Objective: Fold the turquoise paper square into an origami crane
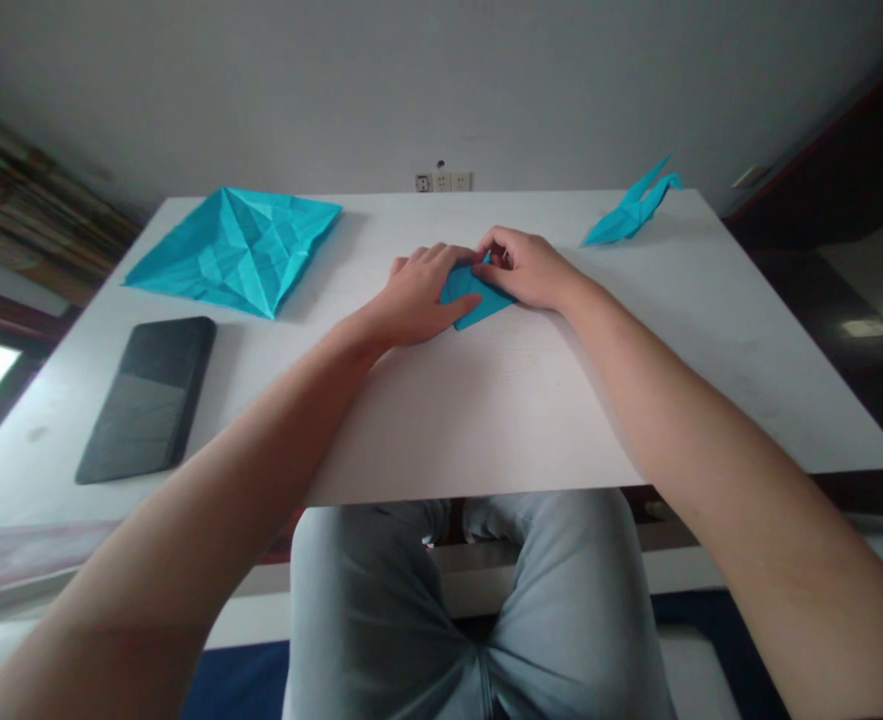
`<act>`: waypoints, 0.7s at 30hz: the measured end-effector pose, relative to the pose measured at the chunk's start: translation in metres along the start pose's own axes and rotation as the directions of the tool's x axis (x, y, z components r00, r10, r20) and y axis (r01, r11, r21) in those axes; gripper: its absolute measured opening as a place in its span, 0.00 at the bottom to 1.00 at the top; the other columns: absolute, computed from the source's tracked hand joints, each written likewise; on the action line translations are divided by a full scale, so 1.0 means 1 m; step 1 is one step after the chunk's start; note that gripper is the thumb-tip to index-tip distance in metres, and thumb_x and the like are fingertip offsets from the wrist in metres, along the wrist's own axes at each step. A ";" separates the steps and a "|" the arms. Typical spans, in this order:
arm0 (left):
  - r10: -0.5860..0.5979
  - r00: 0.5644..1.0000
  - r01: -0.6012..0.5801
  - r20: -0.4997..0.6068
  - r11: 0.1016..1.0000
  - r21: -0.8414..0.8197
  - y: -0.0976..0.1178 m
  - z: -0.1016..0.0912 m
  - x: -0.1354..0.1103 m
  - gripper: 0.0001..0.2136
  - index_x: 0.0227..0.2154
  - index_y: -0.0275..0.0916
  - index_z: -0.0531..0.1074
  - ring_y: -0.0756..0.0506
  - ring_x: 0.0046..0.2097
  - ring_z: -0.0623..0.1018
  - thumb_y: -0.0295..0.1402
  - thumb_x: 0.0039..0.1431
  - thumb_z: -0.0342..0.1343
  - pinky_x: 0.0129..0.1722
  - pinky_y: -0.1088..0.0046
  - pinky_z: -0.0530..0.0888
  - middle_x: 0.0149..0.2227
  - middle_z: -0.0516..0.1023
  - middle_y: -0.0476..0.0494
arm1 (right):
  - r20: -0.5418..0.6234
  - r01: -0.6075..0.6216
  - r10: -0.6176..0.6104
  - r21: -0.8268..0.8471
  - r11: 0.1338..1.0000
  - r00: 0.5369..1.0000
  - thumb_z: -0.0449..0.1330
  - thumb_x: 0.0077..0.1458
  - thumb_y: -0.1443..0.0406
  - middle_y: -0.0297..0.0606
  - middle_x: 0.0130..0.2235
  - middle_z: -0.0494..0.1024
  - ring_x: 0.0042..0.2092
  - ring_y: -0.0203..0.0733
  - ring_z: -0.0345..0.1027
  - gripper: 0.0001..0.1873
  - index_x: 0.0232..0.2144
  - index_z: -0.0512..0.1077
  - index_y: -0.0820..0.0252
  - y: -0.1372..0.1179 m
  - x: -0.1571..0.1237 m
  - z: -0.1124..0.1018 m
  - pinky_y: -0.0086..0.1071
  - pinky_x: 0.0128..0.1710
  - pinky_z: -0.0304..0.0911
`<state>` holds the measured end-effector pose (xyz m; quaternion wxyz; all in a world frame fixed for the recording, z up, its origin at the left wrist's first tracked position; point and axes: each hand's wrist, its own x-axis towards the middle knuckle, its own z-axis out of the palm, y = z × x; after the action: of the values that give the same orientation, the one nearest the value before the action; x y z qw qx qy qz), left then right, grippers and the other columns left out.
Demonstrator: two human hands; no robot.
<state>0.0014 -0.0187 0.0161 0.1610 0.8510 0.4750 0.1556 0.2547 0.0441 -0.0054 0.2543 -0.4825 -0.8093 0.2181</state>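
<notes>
A small folded piece of blue origami paper (465, 286) lies on the white table between my two hands. My left hand (427, 292) holds it down from the left, its thumb across the near part and its fingers along the far edge. At the paper's far right side, my right hand (525, 266) pinches a fold between thumb and curled fingers. The fingers partly cover the paper, so its full outline is hidden.
A creased blue paper sheet (250, 250) lies at the back left of the white table (478, 420). A dark phone (152, 395) rests nearer on the left. At the back right stands a blue paper crane (631, 214). Wall sockets (442, 182) show behind the table.
</notes>
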 end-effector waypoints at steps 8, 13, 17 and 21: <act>-0.003 1.000 0.003 -0.001 1.000 0.002 0.000 0.000 -0.001 0.36 0.84 0.45 0.74 0.19 0.83 0.77 0.52 0.80 0.57 0.85 0.28 0.69 0.83 0.80 0.26 | -0.002 -0.011 0.011 0.007 1.000 1.000 0.77 0.73 0.56 0.39 0.43 0.87 0.47 0.53 0.77 0.10 0.51 0.85 0.51 -0.002 0.000 0.000 0.44 0.51 0.67; -0.004 1.000 0.004 0.001 1.000 0.000 0.000 0.000 0.000 0.36 0.84 0.44 0.73 0.19 0.83 0.76 0.52 0.80 0.57 0.85 0.28 0.69 0.83 0.79 0.25 | -0.005 -0.006 0.006 0.027 1.000 1.000 0.78 0.73 0.54 0.38 0.43 0.86 0.48 0.53 0.76 0.12 0.50 0.85 0.51 -0.001 0.000 0.000 0.45 0.52 0.67; -0.002 1.000 0.002 -0.002 1.000 -0.001 0.000 0.000 0.000 0.36 0.84 0.43 0.74 0.18 0.83 0.76 0.52 0.80 0.57 0.85 0.28 0.69 0.83 0.80 0.24 | -0.002 0.000 0.000 0.026 1.000 1.000 0.76 0.73 0.57 0.38 0.43 0.86 0.47 0.52 0.76 0.10 0.50 0.84 0.51 0.001 0.000 0.001 0.45 0.52 0.67; 0.000 1.000 0.000 -0.004 1.000 0.000 -0.001 0.000 0.000 0.36 0.84 0.45 0.74 0.19 0.83 0.76 0.52 0.80 0.57 0.85 0.28 0.69 0.83 0.80 0.26 | 0.001 0.002 -0.002 0.025 1.000 1.000 0.75 0.73 0.58 0.38 0.43 0.86 0.46 0.52 0.75 0.09 0.51 0.84 0.51 0.002 0.001 0.001 0.45 0.51 0.66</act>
<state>0.0012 -0.0185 0.0155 0.1601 0.8507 0.4753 0.1574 0.2550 0.0453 -0.0072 0.2601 -0.4785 -0.8071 0.2280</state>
